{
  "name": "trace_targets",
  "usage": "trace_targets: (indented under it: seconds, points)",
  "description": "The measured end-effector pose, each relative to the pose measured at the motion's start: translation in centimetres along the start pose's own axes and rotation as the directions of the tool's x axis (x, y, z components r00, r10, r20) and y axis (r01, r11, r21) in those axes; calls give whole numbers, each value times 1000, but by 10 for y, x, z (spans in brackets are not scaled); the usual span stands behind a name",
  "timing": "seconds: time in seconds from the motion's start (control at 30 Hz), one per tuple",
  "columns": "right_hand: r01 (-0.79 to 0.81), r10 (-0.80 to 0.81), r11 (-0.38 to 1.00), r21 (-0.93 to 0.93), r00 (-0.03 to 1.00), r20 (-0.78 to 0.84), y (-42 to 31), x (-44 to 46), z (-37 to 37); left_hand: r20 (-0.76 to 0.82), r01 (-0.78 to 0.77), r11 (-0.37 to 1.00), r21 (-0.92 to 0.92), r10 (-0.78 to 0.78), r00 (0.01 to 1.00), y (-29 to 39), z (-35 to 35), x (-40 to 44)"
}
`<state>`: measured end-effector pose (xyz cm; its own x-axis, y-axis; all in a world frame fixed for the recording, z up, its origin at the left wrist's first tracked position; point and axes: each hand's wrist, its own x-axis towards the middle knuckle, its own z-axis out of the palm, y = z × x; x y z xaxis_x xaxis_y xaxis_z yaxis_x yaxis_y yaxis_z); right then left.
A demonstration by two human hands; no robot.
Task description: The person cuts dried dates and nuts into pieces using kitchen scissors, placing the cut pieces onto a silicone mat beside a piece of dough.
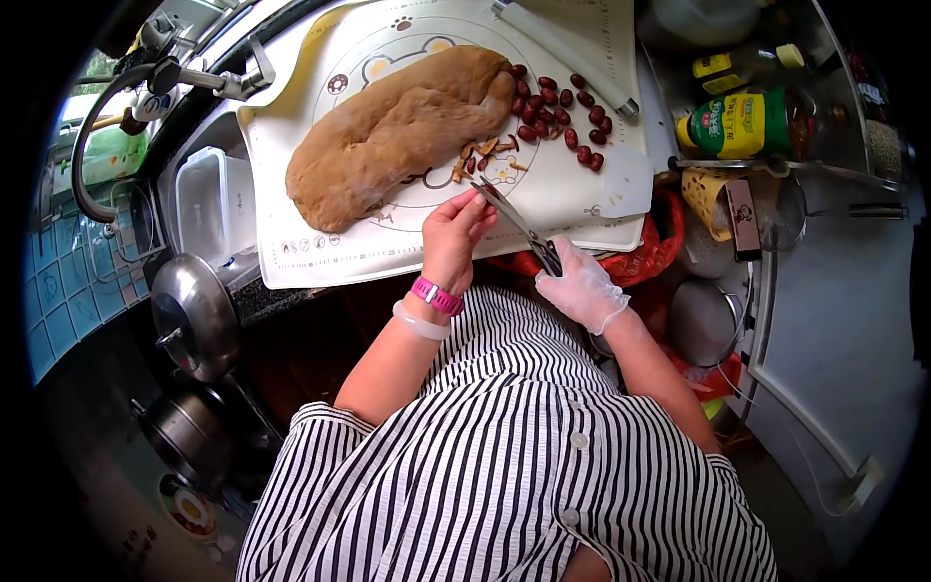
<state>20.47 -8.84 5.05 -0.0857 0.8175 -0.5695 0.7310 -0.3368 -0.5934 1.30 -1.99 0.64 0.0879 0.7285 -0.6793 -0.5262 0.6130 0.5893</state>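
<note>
My right hand (585, 287), in a clear plastic glove, grips the handles of a pair of scissors (514, 215). The blades point up and left toward the fingertips of my left hand (452, 233). That hand is bare, with thumb and fingers pinched together; what lies between them is too small to name. Just above the blades are cut brown pieces (488, 148) on the white mat (281, 254). A long loaf of brown dough (398, 131) lies slantwise across the mat. Whole red dates (569, 138) are scattered to the right of the dough.
A white rolling pin (567, 56) lies at the mat's upper right, above a pale flat scraper (624, 186). On the left are a plastic container (208, 204), a faucet (215, 82) and a metal lid (194, 315). Bottles (742, 124) lie on the right shelf.
</note>
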Motion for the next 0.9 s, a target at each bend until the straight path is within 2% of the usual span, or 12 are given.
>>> trace_targets:
  seconds: [0.37, 0.53, 0.6, 0.9]
  points:
    - [-22, 23, 996, -84, 1000, 15, -9, 16, 1, -49, -16, 1000, 11, 17, 999, 11, -2, 6]
    - [-11, 12, 997, -74, 1000, 14, -8, 22, 4, -102, 24, 1000, 5, -23, 995, 15, -2, 8]
    - [-57, 63, 993, -101, 996, 58, -13, 22, 1, -97, 32, 999, 0, -32, 995, 14, -5, 10]
    - [-67, 73, 992, -107, 996, 45, -10, 26, 10, -92, 83, 995, -55, -87, 992, 13, -9, 14]
